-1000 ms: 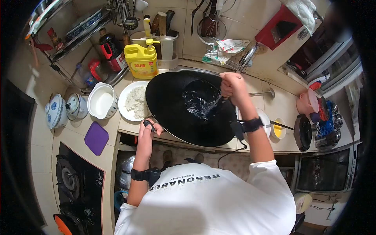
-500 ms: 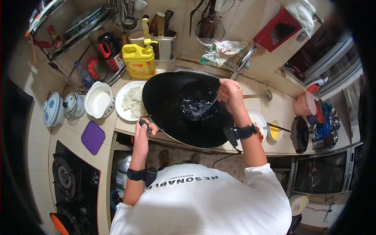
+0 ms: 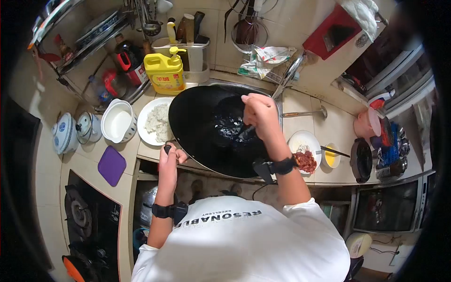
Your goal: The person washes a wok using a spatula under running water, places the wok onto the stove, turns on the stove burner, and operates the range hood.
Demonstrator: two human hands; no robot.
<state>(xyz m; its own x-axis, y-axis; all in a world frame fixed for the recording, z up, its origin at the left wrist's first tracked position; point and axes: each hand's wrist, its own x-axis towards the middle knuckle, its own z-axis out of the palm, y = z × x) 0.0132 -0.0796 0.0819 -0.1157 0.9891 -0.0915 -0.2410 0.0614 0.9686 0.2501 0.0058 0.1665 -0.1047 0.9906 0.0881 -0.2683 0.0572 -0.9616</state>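
Observation:
A large black wok (image 3: 195,127) is tilted over the sink (image 3: 277,105), with a dark, shiny wet patch in its bowl. At its near left edge my left hand (image 3: 170,157) is closed around the wok's dark handle. My right hand (image 3: 260,115) is above the bowl, fingers closed around a slim utensil that reaches down to the wet patch. Its dark lower end blends into the wok, so its kind is not clear. Just left of the wok is a white plate (image 3: 144,136) of cooked rice (image 3: 159,123).
The faucet (image 3: 291,75) rises behind the wok. To the right are a ladle (image 3: 303,113), a plate of reddish chopped food (image 3: 306,162) and a bowl of yellow liquid (image 3: 331,160). A yellow detergent jug (image 3: 165,73) and white pot (image 3: 118,121) stand left; the stove (image 3: 89,221) is nearer.
My right hand has moved left and slightly inward over the wok, uncovering more of the reddish food plate. My left hand keeps its grip on the handle; the wok has barely shifted.

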